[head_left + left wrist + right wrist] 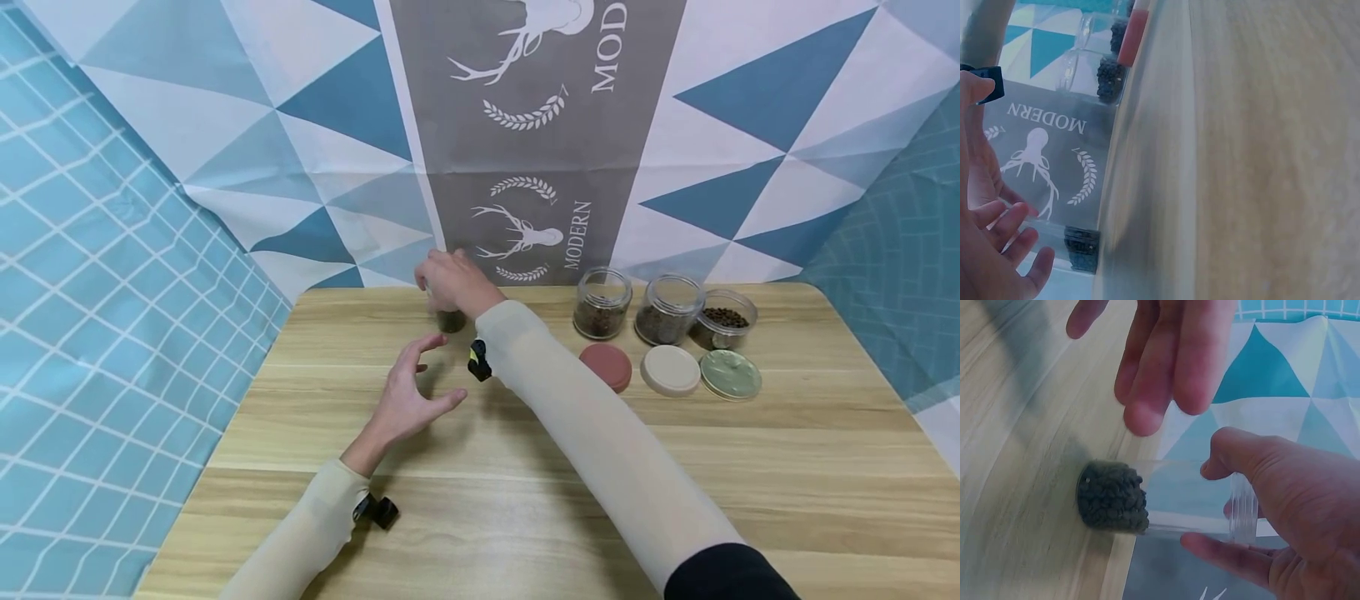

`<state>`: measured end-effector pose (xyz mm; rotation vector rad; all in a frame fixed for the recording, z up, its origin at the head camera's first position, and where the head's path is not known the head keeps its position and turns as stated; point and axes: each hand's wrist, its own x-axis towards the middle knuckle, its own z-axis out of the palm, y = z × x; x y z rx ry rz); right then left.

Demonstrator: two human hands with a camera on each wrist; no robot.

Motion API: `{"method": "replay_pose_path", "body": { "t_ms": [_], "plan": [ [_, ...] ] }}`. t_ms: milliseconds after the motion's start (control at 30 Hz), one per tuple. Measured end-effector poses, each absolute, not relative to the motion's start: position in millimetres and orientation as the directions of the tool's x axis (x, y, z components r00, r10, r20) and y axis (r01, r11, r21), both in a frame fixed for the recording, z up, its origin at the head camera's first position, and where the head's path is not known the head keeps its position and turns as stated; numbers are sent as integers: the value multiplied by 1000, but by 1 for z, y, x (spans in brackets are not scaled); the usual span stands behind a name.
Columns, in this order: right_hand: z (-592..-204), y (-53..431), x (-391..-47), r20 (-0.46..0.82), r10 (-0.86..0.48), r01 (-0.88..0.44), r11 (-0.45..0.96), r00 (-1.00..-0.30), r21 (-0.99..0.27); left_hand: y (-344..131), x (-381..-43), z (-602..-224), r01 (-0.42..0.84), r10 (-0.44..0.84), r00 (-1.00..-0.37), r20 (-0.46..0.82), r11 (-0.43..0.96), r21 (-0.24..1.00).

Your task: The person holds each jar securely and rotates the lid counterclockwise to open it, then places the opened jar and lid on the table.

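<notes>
At the back of the table, left of centre, my right hand (459,285) grips a tall clear jar (452,322) near its rim from above. Thumb and fingers lie on opposite sides of it in the right wrist view. Dark granules (1113,497) fill the jar's lower part, and it stands upright at the tabletop. My left hand (405,400) hovers just in front, fingers spread and bent in a loose C, holding nothing. Its fingertips (1147,415) are apart from the jar in the right wrist view.
Three lidless clear jars with dark contents stand at the back right: a left jar (600,321), a middle jar (662,327) and a shorter right jar (722,333). Before them lie a red lid (606,367), a white lid (671,371) and a green lid (731,375). A patterned cloth (315,150) hangs behind.
</notes>
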<state>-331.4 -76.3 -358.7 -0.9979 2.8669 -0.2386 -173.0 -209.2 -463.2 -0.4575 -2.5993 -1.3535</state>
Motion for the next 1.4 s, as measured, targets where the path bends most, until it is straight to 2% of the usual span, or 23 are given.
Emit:
{"method": "replay_pose_path", "body": {
  "t_ms": [467,767,1033,1233,1400],
  "plan": [
    [-355,-77,-333,-10,-625,-612,767,-781,-194,-211,-172,-467,333,179,-943,281,537,775],
    [-329,-70,-321,54,-618,-609,751,-784,-256,-207,-173,-465,326,176,-945,275,540,776],
    [-331,-53,-318,141,-627,-635,704,-766,-317,-209,-175,-463,330,160,-944,290,539,775],
    [-330,-40,-307,197,-602,-629,692,-774,-355,-210,-174,-461,312,145,-950,278,534,786],
    [-331,-29,-294,244,-611,-654,654,-753,-380,-209,-175,-459,321,152,-946,285,536,781]
  ]
}}
